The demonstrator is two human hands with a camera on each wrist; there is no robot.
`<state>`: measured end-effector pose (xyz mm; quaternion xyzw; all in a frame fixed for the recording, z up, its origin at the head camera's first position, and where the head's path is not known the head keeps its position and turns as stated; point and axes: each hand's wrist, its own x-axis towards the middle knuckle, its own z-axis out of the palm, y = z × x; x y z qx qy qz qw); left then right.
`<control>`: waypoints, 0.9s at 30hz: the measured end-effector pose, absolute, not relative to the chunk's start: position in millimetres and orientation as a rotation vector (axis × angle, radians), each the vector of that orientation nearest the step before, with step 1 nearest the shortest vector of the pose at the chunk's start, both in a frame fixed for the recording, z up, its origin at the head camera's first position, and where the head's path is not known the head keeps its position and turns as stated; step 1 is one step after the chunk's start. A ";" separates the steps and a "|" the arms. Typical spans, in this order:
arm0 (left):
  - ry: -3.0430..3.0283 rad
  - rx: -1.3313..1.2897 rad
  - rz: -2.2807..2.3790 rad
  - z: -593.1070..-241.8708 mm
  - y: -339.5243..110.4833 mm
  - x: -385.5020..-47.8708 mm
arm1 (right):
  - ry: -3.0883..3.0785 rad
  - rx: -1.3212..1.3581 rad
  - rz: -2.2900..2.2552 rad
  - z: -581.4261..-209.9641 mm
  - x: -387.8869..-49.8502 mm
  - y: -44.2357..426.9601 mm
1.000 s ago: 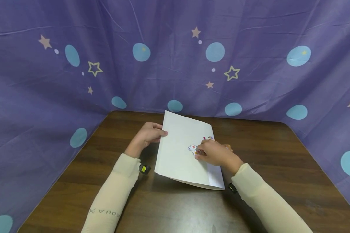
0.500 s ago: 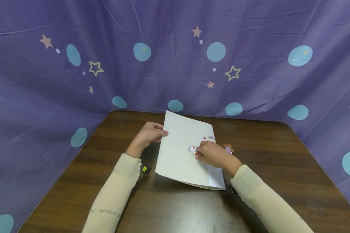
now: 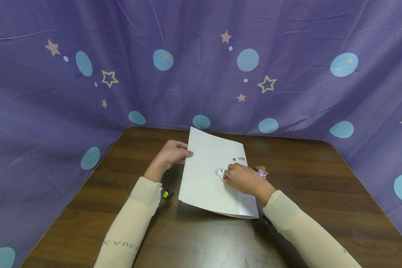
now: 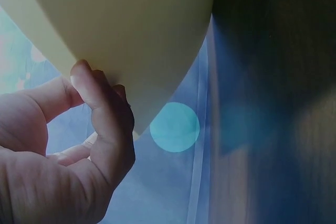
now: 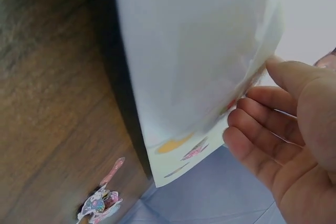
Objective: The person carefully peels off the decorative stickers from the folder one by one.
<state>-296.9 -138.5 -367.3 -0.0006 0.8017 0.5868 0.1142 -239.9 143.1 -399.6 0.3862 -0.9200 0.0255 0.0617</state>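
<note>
Three sides of purple curtain [image 3: 187,29] are surrounding the dark wooden table [image 3: 321,208] you are working at. On the left, the cloth is hanging in folds, showing pale blue ovals [image 3: 90,158] beside the table's edge. Your cream left sleeve [image 3: 128,223] is bearing grey lettering, and a small black device [image 3: 167,194] with a yellow-green mark is sitting by its cuff.

Your left hand [image 3: 172,154] is clamping the left edge of the white sheet [image 3: 201,182], thumb on the upper face and other fingers beneath. The sheet is slanting over the middle of the table, its left side rising off the wood. Beyond it, the back curtain is displaying stars [image 3: 225,37] and more ovals; nearer you, the wood is giving off a soft sheen.

Your right hand [image 3: 244,178] is bending its fingers at a white sticker [image 3: 219,172] on the sheet and covering part of it, so I cannot tell whether they are pinching anything. Two small stickers [image 3: 242,159] are lying farther up, near the sheet's right edge. Just right of the sheet, colourful cutouts [image 3: 261,172] are resting on the table. Your right sleeve [image 3: 308,230] is spanning the near right of the wood, and curtain is hanging beyond.
</note>
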 end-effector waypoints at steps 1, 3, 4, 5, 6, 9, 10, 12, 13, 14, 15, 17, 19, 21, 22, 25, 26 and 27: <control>2.351 0.001 1.718 -367.0 -138.8 -296.6 | -2.779 1.161 0.069 -400.2 -239.9 142.9; 2.353 0.003 1.717 -366.8 -139.2 -296.4 | -2.775 1.149 0.063 -400.3 -240.0 142.4; 2.353 0.005 1.716 -366.5 -139.1 -296.3 | -2.773 1.146 0.066 -400.4 -240.2 142.7; 2.354 0.010 1.715 -366.4 -139.0 -296.2 | -2.775 1.144 0.076 -400.1 -240.2 143.0; 2.355 0.016 1.715 -366.7 -139.2 -296.3 | -2.777 1.142 0.093 -399.8 -240.1 143.5; 2.354 0.023 1.717 -367.7 -139.3 -296.9 | -2.774 1.148 0.191 -399.3 -240.6 145.9; 2.353 0.024 1.720 -368.1 -139.4 -296.9 | -2.774 1.146 0.228 -399.5 -241.1 146.9; 2.353 0.022 1.723 -368.6 -139.5 -296.9 | -2.772 1.127 0.293 -399.7 -241.7 149.0; 2.353 0.020 1.722 -368.6 -139.4 -296.9 | -2.774 1.114 0.324 -399.6 -242.0 150.1; 2.354 0.018 1.721 -368.5 -139.3 -296.9 | -2.778 1.098 0.348 -399.5 -242.3 151.1; 2.354 0.017 1.720 -368.4 -139.3 -297.0 | -2.776 1.087 0.364 -399.3 -242.9 152.0; 2.358 0.014 1.718 -367.8 -139.6 -296.9 | -2.776 1.070 0.388 -398.1 -243.3 153.1; 2.360 0.012 1.716 -367.4 -140.0 -296.9 | -2.772 1.066 0.411 -396.7 -243.6 153.7; 2.360 0.009 1.716 -367.2 -140.4 -296.9 | -2.769 1.068 0.423 -396.4 -244.5 154.2; 2.360 0.008 1.717 -366.9 -140.4 -296.7 | -2.771 1.063 0.434 -396.2 -244.7 154.6; 2.362 0.005 1.715 -365.9 -140.5 -296.0 | -2.767 1.040 0.487 -397.6 -246.7 156.7; 2.364 0.006 1.712 -365.4 -140.6 -295.7 | -2.764 1.030 0.517 -398.1 -247.5 157.5; 2.367 0.008 1.708 -364.9 -140.5 -295.4 | -2.759 1.019 0.546 -398.6 -248.2 158.4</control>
